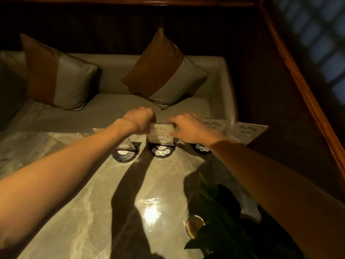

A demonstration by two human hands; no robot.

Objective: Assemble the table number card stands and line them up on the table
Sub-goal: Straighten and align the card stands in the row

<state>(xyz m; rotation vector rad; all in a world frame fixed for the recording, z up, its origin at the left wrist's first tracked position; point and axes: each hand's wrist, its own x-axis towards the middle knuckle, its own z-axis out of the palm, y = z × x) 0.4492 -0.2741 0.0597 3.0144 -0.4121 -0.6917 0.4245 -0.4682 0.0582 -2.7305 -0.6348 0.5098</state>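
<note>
Left fingers [149, 116]: curled, pinching the middle card's [161, 134] upper left corner.
Right fingers [174, 121]: curled, pinching its upper right edge.
Card: upright in a round black base [162, 151] near the desk's [74, 193] far edge.
Neighbours: one stand [124, 153] left, two carded stands [214, 126] right.
Open room: bare desk nearer the person; a plant [220, 217] at lower right.

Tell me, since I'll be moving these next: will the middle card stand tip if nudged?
Probably top-heavy: the card stands tall over a small round base, so a nudge up high may tip it. The glossy table likely lets the base slide. Both hands, left hand and right hand, hold its upper corners.
</note>
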